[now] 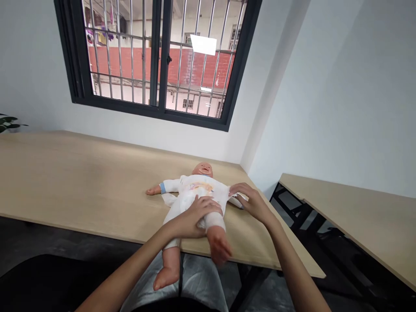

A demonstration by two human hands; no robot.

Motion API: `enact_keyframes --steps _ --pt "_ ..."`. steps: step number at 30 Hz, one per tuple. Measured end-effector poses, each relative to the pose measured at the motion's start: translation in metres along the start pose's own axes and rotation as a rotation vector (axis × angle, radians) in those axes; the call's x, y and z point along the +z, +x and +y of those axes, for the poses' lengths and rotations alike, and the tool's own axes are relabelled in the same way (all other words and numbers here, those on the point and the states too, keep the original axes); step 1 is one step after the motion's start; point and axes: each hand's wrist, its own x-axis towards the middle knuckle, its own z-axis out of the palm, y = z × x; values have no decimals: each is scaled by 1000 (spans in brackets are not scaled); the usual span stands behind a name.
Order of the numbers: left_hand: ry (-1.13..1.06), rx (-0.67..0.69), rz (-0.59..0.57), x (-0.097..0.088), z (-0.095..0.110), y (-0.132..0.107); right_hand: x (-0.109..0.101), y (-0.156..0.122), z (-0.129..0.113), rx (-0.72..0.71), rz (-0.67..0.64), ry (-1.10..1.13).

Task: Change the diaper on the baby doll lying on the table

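Observation:
A baby doll (198, 190) in a white garment with a coloured print lies on its back on a pale wooden table (81, 173). Its head points away from me, and its legs hang past the table's near edge. My left hand (195, 215) lies across the doll's raised thigh, with the fingers curled over the white cloth. My right hand (251, 201) rests on a loose white flap of the garment (235, 200) at the doll's other side, its fingers spread. That flap hides the doll's arm on that side. A blue cuff (162, 187) circles the doll's far wrist.
A second pale table (341, 216) on a black metal frame stands at the right. Above the first table is a barred, dark-framed window (156, 60). Leaves of a plant (8, 122) show at the far left, and a dark chair back (42, 281) lies below.

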Motion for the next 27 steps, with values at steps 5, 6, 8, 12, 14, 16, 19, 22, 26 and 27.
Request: enact_keyframes --steps 5,6,8,12,14,16,19,22,26,27 --pt "123 117 -211 -4 10 12 15 28 -4 31 -116 151" --pt "127 127 -225 -4 11 14 19 32 -3 64 -111 178" --pt "141 145 -242 -4 11 15 25 37 3 141 -68 247" --pt "193 137 -164 0 11 9 36 33 21 287 19 488" --pt "206 118 -75 0 12 7 41 27 30 344 59 578" --pt "208 108 -4 1 14 9 47 20 38 379 93 605" --pt "253 109 14 6 15 18 54 15 43 398 114 596" --pt "352 96 3 16 11 32 55 14 43 397 132 590" --pt "394 42 -39 22 0 43 48 13 41 365 146 575" --pt "393 28 -49 21 -2 44 46 13 41 358 148 574"
